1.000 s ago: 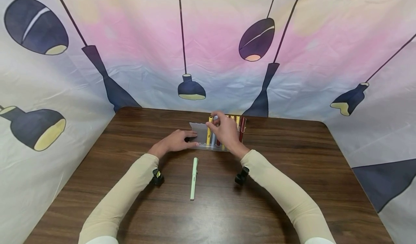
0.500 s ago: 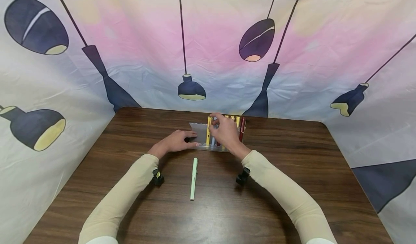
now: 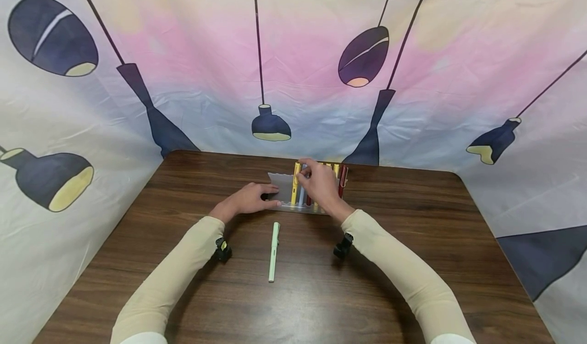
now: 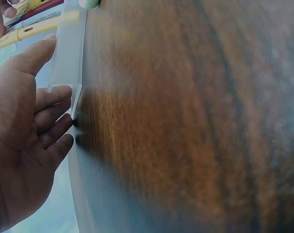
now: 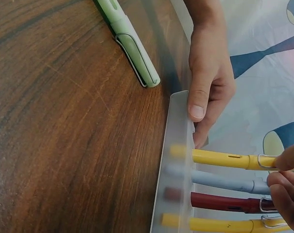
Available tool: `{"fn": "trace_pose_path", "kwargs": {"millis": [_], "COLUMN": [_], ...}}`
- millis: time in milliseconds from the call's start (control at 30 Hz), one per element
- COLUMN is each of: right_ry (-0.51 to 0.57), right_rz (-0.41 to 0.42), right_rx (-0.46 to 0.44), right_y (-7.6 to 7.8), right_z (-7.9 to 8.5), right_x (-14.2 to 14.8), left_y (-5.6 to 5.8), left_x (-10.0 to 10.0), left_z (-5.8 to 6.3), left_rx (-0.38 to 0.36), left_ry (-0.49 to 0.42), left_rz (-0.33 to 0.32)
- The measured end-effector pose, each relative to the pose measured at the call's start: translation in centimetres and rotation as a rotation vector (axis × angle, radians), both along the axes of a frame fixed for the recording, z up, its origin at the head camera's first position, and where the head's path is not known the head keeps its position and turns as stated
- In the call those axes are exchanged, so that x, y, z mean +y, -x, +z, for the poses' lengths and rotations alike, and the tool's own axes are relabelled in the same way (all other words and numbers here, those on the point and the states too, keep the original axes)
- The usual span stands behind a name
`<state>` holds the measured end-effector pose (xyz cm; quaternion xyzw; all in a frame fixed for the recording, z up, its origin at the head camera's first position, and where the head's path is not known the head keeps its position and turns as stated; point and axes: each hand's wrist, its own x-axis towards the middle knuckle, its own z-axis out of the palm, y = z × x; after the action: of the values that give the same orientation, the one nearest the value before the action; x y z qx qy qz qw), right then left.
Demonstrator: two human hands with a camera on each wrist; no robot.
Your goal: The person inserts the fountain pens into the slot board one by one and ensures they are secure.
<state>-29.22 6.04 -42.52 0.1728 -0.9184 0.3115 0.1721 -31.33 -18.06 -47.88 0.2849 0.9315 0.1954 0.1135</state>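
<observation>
A clear plastic pen holder (image 3: pixel 283 183) stands near the table's back edge with a row of pens in it. My left hand (image 3: pixel 249 197) holds its left end, the thumb on the front lip (image 4: pixel 69 48) and the fingers curled at the end. My right hand (image 3: pixel 319 185) pinches the capped upper end of a yellow pen (image 5: pixel 219 158), the leftmost in the row. Beside that pen are a light blue pen (image 5: pixel 224 181), a dark red pen (image 5: pixel 224 201) and another yellow pen (image 5: pixel 224 224). The right hand hides part of the row in the head view.
A pale green pen (image 3: pixel 273 252) lies on the wooden table (image 3: pixel 312 303) in front of the holder, its clip end toward it. Further right in the row stands a dark red pen (image 3: pixel 343 181). A printed cloth (image 3: pixel 206 79) hangs behind the table.
The yellow pen's top has tipped slightly left and then back right, with my right hand's fingers shifting along it. My left hand stays in place on the holder; the green pen has not moved.
</observation>
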Motion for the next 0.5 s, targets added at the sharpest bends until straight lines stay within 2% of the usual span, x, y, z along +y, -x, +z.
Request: {"fn": "trace_pose_path", "kwargs": {"millis": [500], "right_ry": [0.017], "right_rz": [0.012], "right_rx": [0.013], "right_y": [-0.47], "right_z": [0.08], "right_x": [0.47], "left_y": [0.27], "left_x": [-0.13], "left_z": [-0.25], "left_rx": [0.002], "left_ry": [-0.003], "left_rz": [-0.009]}}
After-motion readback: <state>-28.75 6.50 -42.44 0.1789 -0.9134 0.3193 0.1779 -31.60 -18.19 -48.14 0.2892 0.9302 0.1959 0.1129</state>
